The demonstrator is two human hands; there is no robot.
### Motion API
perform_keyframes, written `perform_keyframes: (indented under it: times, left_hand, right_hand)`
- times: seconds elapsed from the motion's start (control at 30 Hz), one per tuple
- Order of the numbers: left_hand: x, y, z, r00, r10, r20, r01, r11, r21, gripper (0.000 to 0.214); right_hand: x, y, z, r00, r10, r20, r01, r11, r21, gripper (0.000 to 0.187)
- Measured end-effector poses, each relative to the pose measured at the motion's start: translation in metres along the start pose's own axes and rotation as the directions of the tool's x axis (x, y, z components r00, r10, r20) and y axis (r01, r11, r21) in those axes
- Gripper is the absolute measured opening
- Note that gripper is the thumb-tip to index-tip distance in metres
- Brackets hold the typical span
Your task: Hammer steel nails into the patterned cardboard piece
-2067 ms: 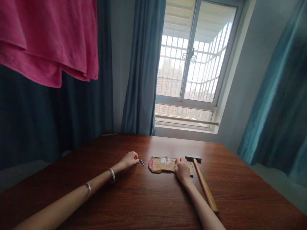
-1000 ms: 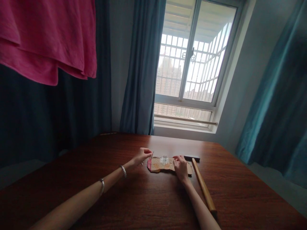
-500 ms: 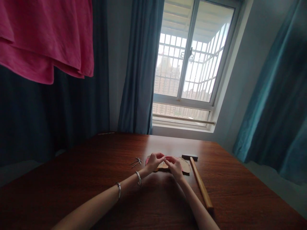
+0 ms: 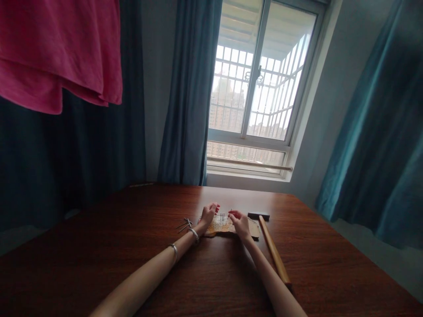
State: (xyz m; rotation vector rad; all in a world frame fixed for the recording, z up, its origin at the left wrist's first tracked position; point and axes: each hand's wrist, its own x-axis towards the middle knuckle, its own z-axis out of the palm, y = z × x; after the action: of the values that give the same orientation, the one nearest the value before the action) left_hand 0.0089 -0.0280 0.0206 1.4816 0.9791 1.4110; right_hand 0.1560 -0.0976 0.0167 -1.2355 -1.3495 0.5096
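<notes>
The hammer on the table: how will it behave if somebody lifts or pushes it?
The hammer is probably stiff: its wooden-looking handle is straight. It may feel head-heavy, as the dark head looks metallic. It seems unlikely to roll, because the head lies crosswise to the handle.

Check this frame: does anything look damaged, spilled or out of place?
The board looks worn: its near edge is uneven and its surface is peppered with dark specks. Left of it, loose nails lie crossed, untidy at most.
</notes>
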Motion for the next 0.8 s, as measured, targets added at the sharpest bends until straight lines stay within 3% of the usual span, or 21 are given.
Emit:
perform_keyframes:
  times: [0.17, 0.4, 0.8]
  left_hand:
    - [0.005, -0.011, 0.009, 0.999, -0.045, 0.022, 0.046, 0.999, -0.021, 0.040]
    - [0.000, -0.001, 0.010, 0.995, -0.079, 0.063, 0.077, 0.996, 0.037, 0.042]
    - [-0.001, -0.001, 0.011, 0.992, -0.010, 0.129, 0.000, 0.997, 0.075, 0.049]
  right_hand:
    - [0.017, 0.011, 0.005, 0.999, -0.032, 0.005, 0.032, 0.998, -0.055, 0.026]
    - [0.018, 0.022, 0.010, 0.998, -0.061, 0.029, 0.064, 0.991, -0.115, 0.024]
    - [0.011, 0.020, 0.012, 0.990, -0.129, 0.060, 0.137, 0.976, -0.169, 0.024]
